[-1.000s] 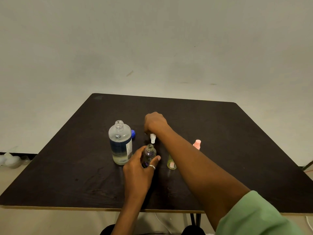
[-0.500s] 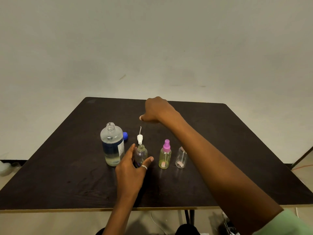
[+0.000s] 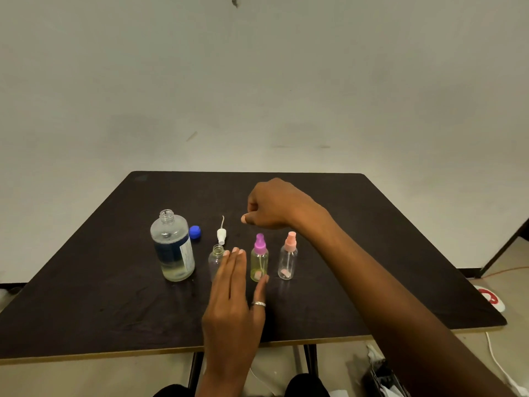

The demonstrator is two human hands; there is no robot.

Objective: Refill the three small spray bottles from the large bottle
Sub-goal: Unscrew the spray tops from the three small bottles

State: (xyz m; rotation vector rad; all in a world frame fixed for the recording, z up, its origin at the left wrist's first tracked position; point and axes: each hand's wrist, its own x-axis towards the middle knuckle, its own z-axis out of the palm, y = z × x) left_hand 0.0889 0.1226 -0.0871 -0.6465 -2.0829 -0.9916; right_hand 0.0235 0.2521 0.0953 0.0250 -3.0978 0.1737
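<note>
Evidently Ready to Pour

Holds left hand point(image 3: 233, 293) flat, fingers straight, at the opened small spray bottle point(image 3: 215, 260) beside the uncapped large bottle point(image 3: 171, 247), likely steadying; curls empty right hand point(image 3: 274, 204) near the set-aside white spray head point(image 3: 221, 235).

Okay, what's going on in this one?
A person is setting up to refill small spray bottles. The large bottle stands uncapped, its blue cap beside it. One small clear bottle is open, its white spray head lying behind it. The left hand, fingers straight, is at that bottle; the right hand hovers with fingers curled, apparently empty. The purple-topped bottle and pink-topped bottle are capped.
</note>
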